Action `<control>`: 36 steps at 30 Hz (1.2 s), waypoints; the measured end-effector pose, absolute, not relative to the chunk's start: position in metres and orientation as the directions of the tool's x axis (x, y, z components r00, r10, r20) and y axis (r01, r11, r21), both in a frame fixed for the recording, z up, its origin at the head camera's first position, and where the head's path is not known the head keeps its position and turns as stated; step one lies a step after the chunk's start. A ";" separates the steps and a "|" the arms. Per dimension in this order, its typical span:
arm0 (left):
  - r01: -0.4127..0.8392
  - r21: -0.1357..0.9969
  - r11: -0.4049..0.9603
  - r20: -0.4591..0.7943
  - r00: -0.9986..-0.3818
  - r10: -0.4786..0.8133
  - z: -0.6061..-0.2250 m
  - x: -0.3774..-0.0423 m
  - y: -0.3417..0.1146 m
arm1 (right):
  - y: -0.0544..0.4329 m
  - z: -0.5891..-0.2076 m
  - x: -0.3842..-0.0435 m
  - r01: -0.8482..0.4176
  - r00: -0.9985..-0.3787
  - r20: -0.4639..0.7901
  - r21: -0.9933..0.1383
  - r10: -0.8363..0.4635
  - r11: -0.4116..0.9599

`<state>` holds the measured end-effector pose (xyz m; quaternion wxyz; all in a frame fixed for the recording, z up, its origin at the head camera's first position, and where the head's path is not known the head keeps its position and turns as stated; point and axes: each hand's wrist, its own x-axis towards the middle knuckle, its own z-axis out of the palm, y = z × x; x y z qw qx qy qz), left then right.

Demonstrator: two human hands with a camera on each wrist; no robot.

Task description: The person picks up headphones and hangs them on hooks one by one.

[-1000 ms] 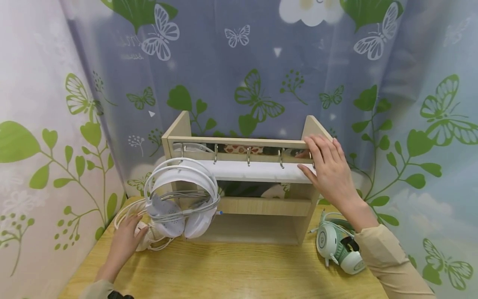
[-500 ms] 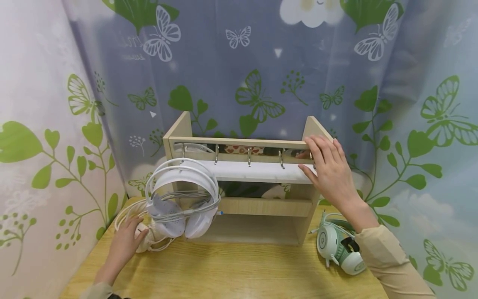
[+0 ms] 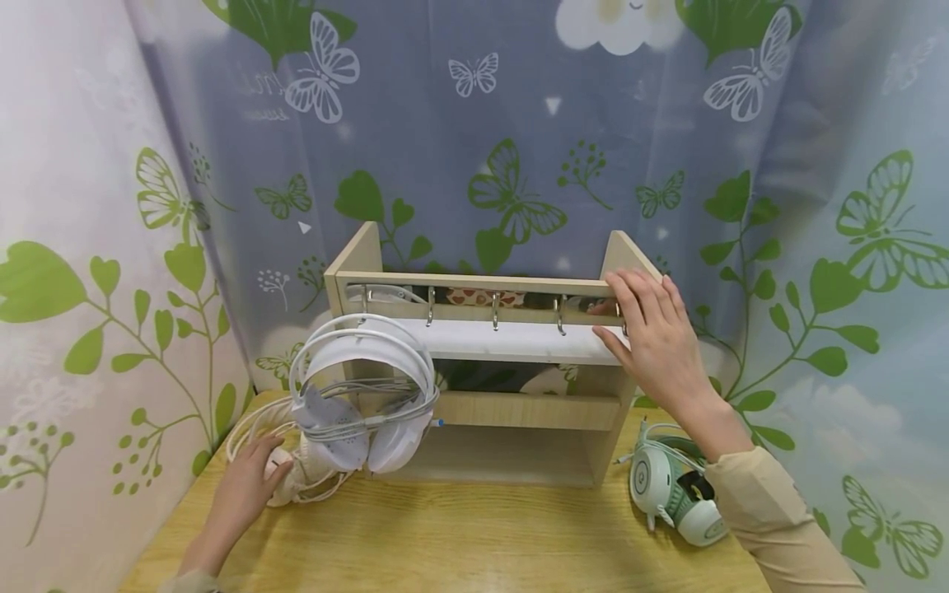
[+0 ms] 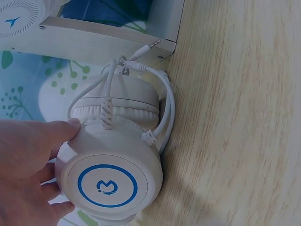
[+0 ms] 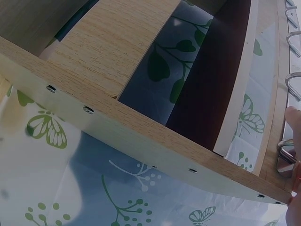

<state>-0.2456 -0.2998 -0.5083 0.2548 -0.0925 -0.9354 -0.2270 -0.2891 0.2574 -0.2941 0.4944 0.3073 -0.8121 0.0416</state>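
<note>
My left hand (image 3: 243, 487) holds a cream headset (image 3: 306, 476) on the table, left of the wooden rack (image 3: 519, 410). In the left wrist view, the thumb lies on top of its round ear cup (image 4: 70, 172), with the other fingers curled along the side; a white cable loops over it. My right hand (image 3: 656, 346) grips the rack's top right corner, fingers over the top bar and thumb in front. White headphones (image 3: 399, 441) with a wound cable hang at the rack's left hook. In the right wrist view, only part of the right thumb (image 5: 295, 120) shows.
A mint-green and white headset (image 3: 652, 478) lies on the wooden table (image 3: 474, 535), right of the rack. Several metal hooks (image 3: 495, 311) line the rack's upper front. Patterned curtains (image 3: 415, 107) stand behind and at both sides.
My left hand has shifted slightly left and toward me, and the cream headset has turned a little with it. My right hand stays on the rack; the white headphones still hang.
</note>
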 end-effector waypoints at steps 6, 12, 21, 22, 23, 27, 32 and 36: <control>0.273 0.386 0.881 0.498 -0.866 0.050 -0.506 -0.242 -0.300 | 0.256 -0.294 -0.289 -0.541 -0.312 0.833 0.239 -0.457 0.806; 0.254 0.382 0.889 0.485 -0.874 0.042 -0.503 -0.235 -0.299 | 0.257 -0.294 -0.289 -0.544 -0.325 0.824 0.238 -0.463 0.805; 0.232 0.388 0.892 0.457 -0.889 0.033 -0.502 -0.226 -0.299 | 0.256 -0.294 -0.289 -0.539 -0.318 0.829 0.240 -0.459 0.807; 0.231 0.386 0.893 0.456 -0.890 0.033 -0.502 -0.225 -0.299 | 0.256 -0.294 -0.289 -0.539 -0.319 0.829 0.240 -0.459 0.807; 0.233 0.384 0.893 0.459 -0.888 0.034 -0.502 -0.224 -0.299 | 0.256 -0.294 -0.289 -0.539 -0.319 0.830 0.240 -0.458 0.808; 0.256 0.365 0.895 0.494 -0.868 0.047 -0.505 -0.220 -0.300 | 0.257 -0.294 -0.289 -0.541 -0.319 0.830 0.237 -0.458 0.807; 0.272 0.357 0.894 0.519 -0.853 0.053 -0.507 -0.214 -0.299 | 0.257 -0.295 -0.289 -0.543 -0.325 0.826 0.236 -0.460 0.806; 0.276 0.356 0.893 0.524 -0.850 0.054 -0.507 -0.208 -0.297 | 0.258 -0.294 -0.289 -0.541 -0.335 0.822 0.233 -0.461 0.808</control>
